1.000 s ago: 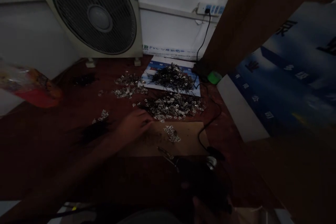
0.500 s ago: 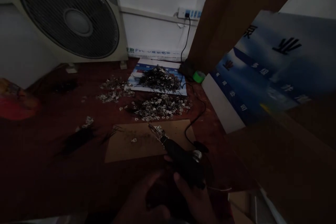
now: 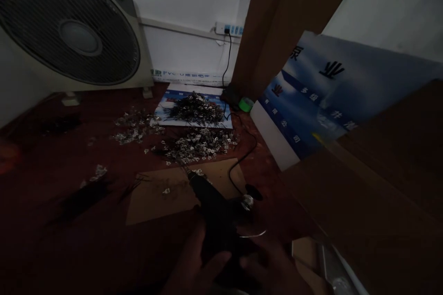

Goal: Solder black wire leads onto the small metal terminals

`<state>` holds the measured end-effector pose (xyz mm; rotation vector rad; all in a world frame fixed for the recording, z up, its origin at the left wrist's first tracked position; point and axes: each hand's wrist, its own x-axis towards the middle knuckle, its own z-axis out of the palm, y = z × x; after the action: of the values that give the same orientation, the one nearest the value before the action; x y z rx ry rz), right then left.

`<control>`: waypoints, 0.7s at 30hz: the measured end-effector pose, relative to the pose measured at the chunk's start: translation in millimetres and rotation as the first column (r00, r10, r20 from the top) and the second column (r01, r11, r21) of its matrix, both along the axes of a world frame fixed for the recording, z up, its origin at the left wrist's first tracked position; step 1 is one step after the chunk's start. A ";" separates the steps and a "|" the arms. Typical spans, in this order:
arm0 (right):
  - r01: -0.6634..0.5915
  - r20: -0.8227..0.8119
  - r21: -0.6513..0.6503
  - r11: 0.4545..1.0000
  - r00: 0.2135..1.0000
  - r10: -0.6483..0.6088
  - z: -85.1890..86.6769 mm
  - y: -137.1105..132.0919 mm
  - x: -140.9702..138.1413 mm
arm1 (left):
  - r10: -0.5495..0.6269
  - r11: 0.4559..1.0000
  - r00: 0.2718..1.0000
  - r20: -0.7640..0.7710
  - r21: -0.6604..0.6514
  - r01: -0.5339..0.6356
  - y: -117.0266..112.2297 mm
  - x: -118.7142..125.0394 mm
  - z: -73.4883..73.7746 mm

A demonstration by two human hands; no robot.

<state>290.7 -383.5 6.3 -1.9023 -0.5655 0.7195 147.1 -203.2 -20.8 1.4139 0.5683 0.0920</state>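
At the bottom of the view, a black corded hand tool [image 3: 214, 207] with a thin metal tip points forward, its tip over the far edge of a brown cardboard sheet [image 3: 162, 203]. My right hand [image 3: 272, 269] is shut around its lower end, though the dim light hides the grip's detail. My left hand [image 3: 194, 267] lies against the tool, its fingers across the lower body. A few small silvery pieces [image 3: 166, 191] rest on the cardboard. Larger heaps of silvery pieces [image 3: 199, 145] and black wires [image 3: 195, 109] lie beyond it.
A box fan [image 3: 76, 27] stands against the wall at left, near a power strip [image 3: 228, 29] with a black cable. A green tape roll [image 3: 246, 104] and blue printed board [image 3: 304, 101] sit right; a brown cardboard box [image 3: 374, 193] fills the lower right.
My left hand has left the cardboard and come back to the tool at the bottom. The tool's tip has moved forward over the cardboard, covering the small pile of pieces there.
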 end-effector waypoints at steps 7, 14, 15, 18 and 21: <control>0.136 0.454 -0.041 0.990 0.885 -0.103 -27.2 15.1 42.8 | 0.066 0.995 0.997 -0.031 0.077 -0.064 -1.6 -2.8 6.7; 0.132 0.436 0.019 0.991 0.891 -0.127 -26.1 44.1 74.6 | 0.253 0.967 0.966 -0.057 0.015 -0.253 -9.3 -10.0 12.8; 0.116 0.404 0.031 0.993 0.907 -0.118 -23.3 41.8 84.4 | 0.293 0.956 0.952 -0.086 -0.006 -0.294 -6.7 -13.3 13.4; 0.063 0.302 0.079 0.995 0.949 -0.084 -12.0 32.0 111.0 | 0.352 0.935 0.924 -0.151 0.007 -0.355 8.1 -24.4 16.3; 0.038 0.162 0.167 0.985 0.985 -0.065 3.2 20.8 128.0 | 0.362 0.929 0.924 -0.125 0.132 -0.346 25.0 -34.3 18.3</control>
<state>418.7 -362.7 9.6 -1.8267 -0.6569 0.4680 112.9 -178.2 -2.5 1.4160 0.9527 0.3147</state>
